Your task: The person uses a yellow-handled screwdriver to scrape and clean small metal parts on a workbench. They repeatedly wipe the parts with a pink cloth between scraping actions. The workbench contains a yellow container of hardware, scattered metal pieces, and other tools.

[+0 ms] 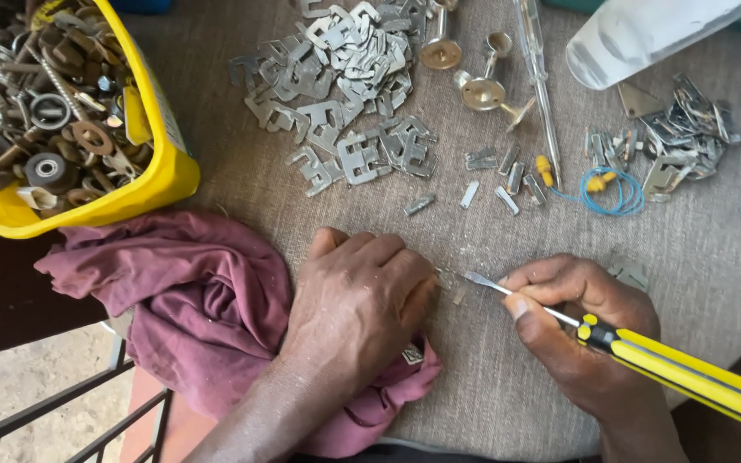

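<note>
Left hand [358,300] lies palm down, back of the hand up, fingers [388,257] curled under and pressed together toward the right, thumb tucked along the top edge; its forearm runs in from the lower left. Right hand [572,334] sits just beside it, tilted on its outer edge, thumb and forefinger pinched together in a closed grip, remaining fingers folded in beneath. Right wrist bends back toward the lower right corner.

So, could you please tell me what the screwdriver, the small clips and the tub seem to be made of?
Screwdriver: bright steel shaft, glossy yellow handle with black trim, probably plastic. Small clips: thin stamped metal, dull silver-grey sheen, likely steel. Tub: smooth yellow moulded plastic, by its rounded rim.
</note>
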